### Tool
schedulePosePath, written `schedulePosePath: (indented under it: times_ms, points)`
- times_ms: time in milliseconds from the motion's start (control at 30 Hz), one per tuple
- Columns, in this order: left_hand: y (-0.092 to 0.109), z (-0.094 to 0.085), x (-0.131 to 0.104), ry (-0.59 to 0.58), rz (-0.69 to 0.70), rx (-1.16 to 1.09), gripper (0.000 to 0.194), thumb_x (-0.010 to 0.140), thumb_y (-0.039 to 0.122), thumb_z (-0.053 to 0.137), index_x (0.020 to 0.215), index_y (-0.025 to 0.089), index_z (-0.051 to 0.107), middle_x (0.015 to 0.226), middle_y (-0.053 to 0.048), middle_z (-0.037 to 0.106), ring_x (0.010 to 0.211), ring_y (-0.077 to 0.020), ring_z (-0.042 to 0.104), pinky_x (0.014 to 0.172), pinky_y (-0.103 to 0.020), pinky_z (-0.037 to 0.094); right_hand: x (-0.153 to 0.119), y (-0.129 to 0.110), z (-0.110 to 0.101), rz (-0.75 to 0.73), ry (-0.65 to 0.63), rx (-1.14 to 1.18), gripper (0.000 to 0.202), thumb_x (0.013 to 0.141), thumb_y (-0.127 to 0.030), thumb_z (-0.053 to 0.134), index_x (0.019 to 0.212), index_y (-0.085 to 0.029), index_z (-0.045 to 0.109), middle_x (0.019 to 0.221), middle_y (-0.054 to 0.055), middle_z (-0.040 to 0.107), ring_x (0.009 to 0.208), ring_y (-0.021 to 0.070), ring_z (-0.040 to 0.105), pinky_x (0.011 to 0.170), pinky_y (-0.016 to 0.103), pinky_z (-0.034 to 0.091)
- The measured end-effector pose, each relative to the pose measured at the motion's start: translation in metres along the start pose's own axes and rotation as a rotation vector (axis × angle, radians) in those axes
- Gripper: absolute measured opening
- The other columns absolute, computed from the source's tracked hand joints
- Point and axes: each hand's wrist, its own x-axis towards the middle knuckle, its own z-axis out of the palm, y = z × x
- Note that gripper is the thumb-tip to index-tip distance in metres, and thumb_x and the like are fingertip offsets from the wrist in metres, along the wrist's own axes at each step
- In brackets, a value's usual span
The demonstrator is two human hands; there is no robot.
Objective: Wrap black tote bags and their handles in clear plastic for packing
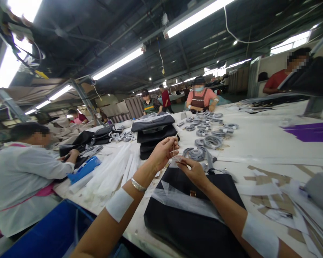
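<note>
A black handbag (174,215) lies on the table right in front of me, with a gold-coloured clasp (193,194) on its flap and a strip of translucent wrapping film (185,202) across it. Over the bag's far end, my left hand (164,152) is closed in a pinch on a thin pale string. Close beside it and a little lower, my right hand (193,172) pinches a small whitish translucent piece, too small to name. The string hangs between the fingers of both hands. A bracelet and a white patch are on my left forearm; another white patch is on the right.
Stacked black bags (156,134) stand beyond my hands, with several coiled grey straps (212,141) to their right. Cardboard and paper scraps (280,200) lie at right. White film sheets (107,172), a blue bin (56,229) and a co-worker (29,175) are at left.
</note>
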Motion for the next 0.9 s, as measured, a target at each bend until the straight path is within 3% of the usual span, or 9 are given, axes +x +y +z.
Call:
schedulePosePath:
  times_ms: [100,167,267,367,500,567,633,733,900]
  points:
    - [0.003,-0.001,0.002,0.008,0.028,-0.031,0.024,0.080,0.031,0.077,0.090,0.014,0.065,0.080,0.002,0.056,0.067,-0.0056,0.060,0.065,-0.017,0.055,0.000,0.005,-0.001,0.010,0.004,-0.022,0.028,0.085,-0.038,0.065,0.106,-0.022,0.076,0.107,0.007,0.075,0.107,0.0298,0.068,0.102,0.047,0.049]
    - [0.001,-0.003,0.003,0.012,0.037,-0.022,0.023,0.081,0.031,0.077,0.090,0.013,0.065,0.080,0.002,0.056,0.070,-0.0069,0.061,0.074,-0.023,0.057,0.000,0.005,-0.002,0.006,0.023,-0.014,0.040,0.085,-0.038,0.066,0.121,-0.022,0.069,0.119,0.009,0.071,0.115,0.0298,0.064,0.105,0.048,0.046]
    - [-0.006,-0.003,0.002,0.007,0.023,0.025,0.025,0.081,0.032,0.077,0.088,0.012,0.065,0.079,0.001,0.057,0.072,-0.0091,0.062,0.082,-0.029,0.056,0.003,-0.005,-0.004,-0.048,0.035,0.049,0.071,0.084,-0.040,0.069,0.148,-0.027,0.041,0.145,0.007,0.053,0.132,0.0273,0.051,0.112,0.046,0.039]
    - [-0.013,-0.002,0.004,-0.013,-0.004,0.047,0.030,0.078,0.036,0.079,0.088,0.012,0.064,0.080,0.000,0.059,0.073,-0.0098,0.064,0.082,-0.028,0.054,0.011,-0.024,-0.004,-0.049,0.046,0.059,0.075,0.082,-0.040,0.072,0.149,-0.028,0.040,0.149,0.006,0.049,0.134,0.0279,0.048,0.115,0.046,0.035]
    - [-0.015,-0.003,0.012,-0.050,0.073,0.155,0.034,0.081,0.044,0.073,0.091,0.013,0.063,0.079,-0.001,0.062,0.069,-0.0094,0.062,0.075,-0.025,0.053,0.023,-0.047,-0.008,0.093,0.055,0.160,0.056,0.082,-0.044,0.070,0.133,-0.021,0.058,0.112,0.009,0.073,0.105,0.0274,0.068,0.097,0.044,0.052]
    - [-0.018,-0.009,0.019,-0.003,0.147,0.312,0.033,0.088,0.047,0.064,0.093,0.014,0.062,0.083,-0.003,0.064,0.076,-0.0110,0.064,0.080,-0.026,0.053,0.030,-0.050,-0.013,0.182,0.080,0.210,0.048,0.084,-0.049,0.066,0.121,-0.018,0.066,0.091,0.007,0.075,0.088,0.0243,0.072,0.081,0.039,0.058]
    - [-0.027,-0.019,0.027,0.089,0.151,0.487,0.032,0.095,0.045,0.052,0.102,0.016,0.061,0.094,-0.005,0.066,0.088,-0.0128,0.066,0.085,-0.027,0.052,0.038,-0.047,-0.020,0.244,0.126,0.138,0.046,0.087,-0.054,0.059,0.111,-0.017,0.069,0.086,0.007,0.074,0.081,0.0214,0.071,0.069,0.031,0.059]
    - [-0.053,-0.039,0.035,0.169,0.034,0.688,0.028,0.098,0.037,0.048,0.112,0.015,0.059,0.107,-0.009,0.067,0.097,-0.0162,0.065,0.085,-0.029,0.052,0.051,-0.034,-0.027,0.310,0.120,-0.115,0.043,0.091,-0.052,0.049,0.103,-0.017,0.072,0.085,0.006,0.075,0.070,0.0172,0.069,0.057,0.024,0.052]
    - [-0.093,-0.072,0.042,0.144,-0.198,1.021,0.026,0.093,0.033,0.061,0.111,0.013,0.063,0.113,-0.009,0.064,0.101,-0.0222,0.063,0.088,-0.041,0.054,0.047,-0.001,-0.027,0.426,-0.023,-0.409,0.029,0.081,-0.031,0.061,0.058,-0.017,0.072,0.042,0.000,0.058,0.042,0.0131,0.055,0.051,0.024,0.040]
